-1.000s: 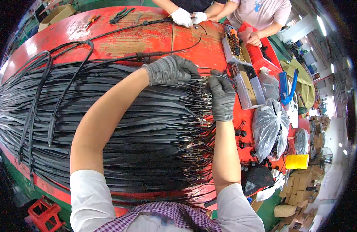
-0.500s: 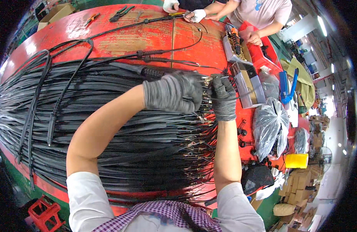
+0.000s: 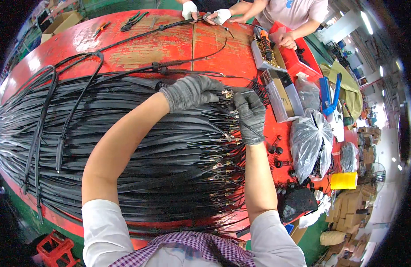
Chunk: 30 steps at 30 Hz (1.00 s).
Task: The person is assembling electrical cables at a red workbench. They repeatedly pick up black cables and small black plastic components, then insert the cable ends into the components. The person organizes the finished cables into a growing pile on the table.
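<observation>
A thick layer of black cables (image 3: 161, 151) lies across the red table, their bare ends and small metal terminals (image 3: 227, 94) gathered toward the right. My left hand (image 3: 192, 92), in a grey knit glove, is over the upper cables with its fingers closed around a black cable next to the terminals. Just to the right, my gloved right hand (image 3: 250, 115) has its fingers curled at the cable ends. A thin black wire (image 3: 255, 132) crosses that hand near the wrist. What lies between its fingertips is mostly hidden.
Across the red table (image 3: 139, 53), a co-worker's white-gloved hands (image 3: 221, 17) hold a cable; another person reaches into a red bin (image 3: 299, 62). At right stand a clear box (image 3: 276, 100), plastic bags (image 3: 311, 144), a blue tool (image 3: 331, 95) and a yellow roll (image 3: 344, 180). Pliers (image 3: 134, 21) lie far left.
My left hand has shifted a little left and up, and its fingers have straightened. My right hand has moved slightly left and down. The co-worker's gloved hands have come closer together on the cable.
</observation>
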{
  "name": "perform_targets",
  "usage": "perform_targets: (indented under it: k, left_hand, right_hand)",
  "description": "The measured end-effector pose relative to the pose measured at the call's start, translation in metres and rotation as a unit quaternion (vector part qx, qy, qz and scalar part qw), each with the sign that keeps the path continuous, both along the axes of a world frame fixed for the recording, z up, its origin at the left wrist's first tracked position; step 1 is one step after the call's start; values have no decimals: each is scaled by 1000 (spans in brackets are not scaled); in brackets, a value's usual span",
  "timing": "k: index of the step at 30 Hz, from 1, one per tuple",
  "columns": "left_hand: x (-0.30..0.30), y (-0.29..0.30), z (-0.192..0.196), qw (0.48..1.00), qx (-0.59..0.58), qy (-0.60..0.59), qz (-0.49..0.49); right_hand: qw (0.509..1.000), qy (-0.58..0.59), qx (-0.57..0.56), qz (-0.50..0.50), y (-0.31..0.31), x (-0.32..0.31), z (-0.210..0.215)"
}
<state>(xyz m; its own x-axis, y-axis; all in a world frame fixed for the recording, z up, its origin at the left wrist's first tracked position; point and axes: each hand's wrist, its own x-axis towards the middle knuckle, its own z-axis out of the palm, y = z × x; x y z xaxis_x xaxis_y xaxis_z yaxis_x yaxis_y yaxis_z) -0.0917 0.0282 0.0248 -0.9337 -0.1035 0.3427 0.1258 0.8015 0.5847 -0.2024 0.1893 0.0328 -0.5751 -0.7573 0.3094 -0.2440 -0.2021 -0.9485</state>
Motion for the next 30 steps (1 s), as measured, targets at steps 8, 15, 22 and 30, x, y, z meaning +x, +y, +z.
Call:
perform_targets:
  k: [8, 15, 22, 30]
  left_hand:
    - [-10, -5, 3, 994, 98, -50, 0]
    - [-10, -9, -1, 991, 113, 32, -57]
    - [-11, -24, 22, 965, 250, -36, -75]
    - [-17, -22, 65, 985, 84, -121, -95]
  right_hand:
    - [994, 29, 55, -88, -9, 9, -16]
    - [986, -134, -11, -97, -25, 26, -29]
    - [971, -196, -71, -117, -56, 39, -17]
    - [924, -349, -133, -82, -57, 46, -25]
